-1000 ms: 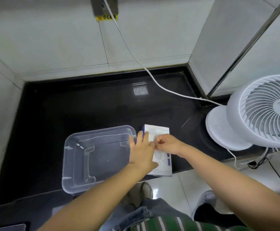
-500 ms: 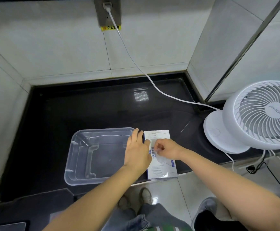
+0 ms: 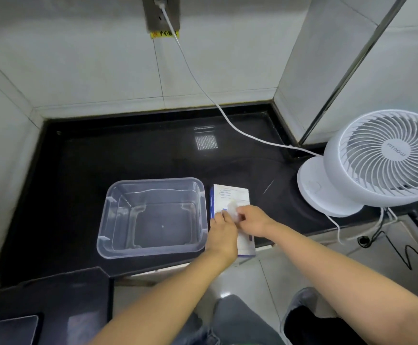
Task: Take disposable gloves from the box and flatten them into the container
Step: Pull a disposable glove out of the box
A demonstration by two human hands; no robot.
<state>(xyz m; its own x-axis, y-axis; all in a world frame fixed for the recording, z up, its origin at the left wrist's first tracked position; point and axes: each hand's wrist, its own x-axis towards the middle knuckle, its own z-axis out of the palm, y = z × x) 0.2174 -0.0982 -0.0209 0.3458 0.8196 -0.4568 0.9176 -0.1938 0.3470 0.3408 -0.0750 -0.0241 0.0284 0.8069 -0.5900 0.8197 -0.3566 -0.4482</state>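
A pale, translucent glove (image 3: 233,209) is only just showing at the top of the white and blue box (image 3: 231,194), a small crumpled tuft that pokes up from the opening and is not yet free of it. The right hand (image 3: 252,220) has its thumb and forefingers drawn together, pinching that tuft, so the pull looks to be in its first part. The left hand (image 3: 222,232) rests on the near part of the box, likely to hold it down; its fingers lie close to the glove, but whether they are flat, curled or also nipping the film cannot be told from this view. Just beside the box on the left, all but touching it, stands the clear plastic container (image 3: 153,181), and no glove can be seen in it; its floor shows bare but for a tiny pale speck. By this showing the task is near its start: one glove is being drawn, none is laid or flattened, and the carrying across, spreading and pressing down all remain. Both box and container sit at the front edge of the black counter (image 3: 103,155). Well apart to the right stands a white fan (image 3: 382,160), its white cable (image 3: 203,88) running up the tiled wall to a socket (image 3: 162,13)
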